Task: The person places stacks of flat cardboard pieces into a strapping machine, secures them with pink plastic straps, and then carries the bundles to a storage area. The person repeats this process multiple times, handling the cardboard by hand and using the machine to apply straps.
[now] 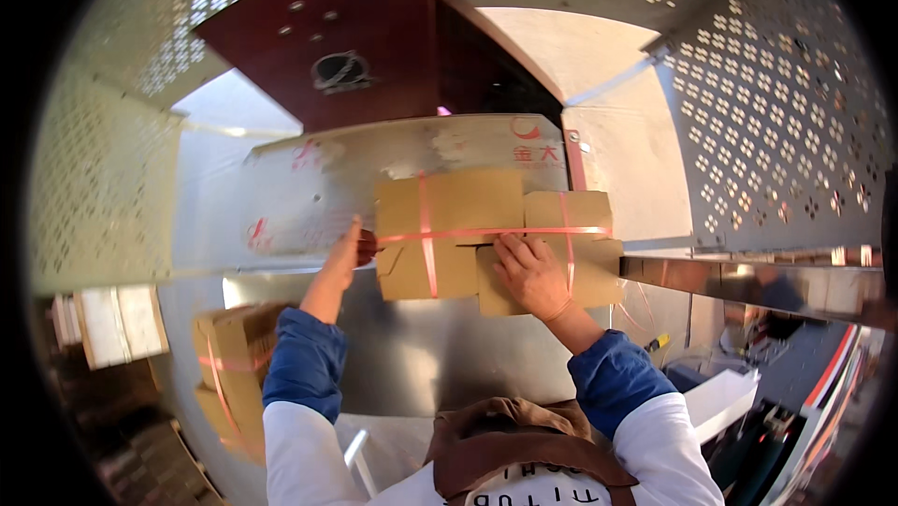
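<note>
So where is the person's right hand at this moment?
In the head view, the right hand rests flat on the strapped cardboard bundle, just right of centre.

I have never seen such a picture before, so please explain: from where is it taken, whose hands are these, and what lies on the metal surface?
The one picture comes from a wide camera on a person's head, looking down, so straight edges bend. No robot is here, only two bare hands. On the metal table lies a bundle of flat cardboard pieces, bound with pink strapping. The left hand touches the bundle's left edge; the right hand rests flat on top. Another strapped cardboard bundle sits lower left. Perforated metal panels stand around.
</note>
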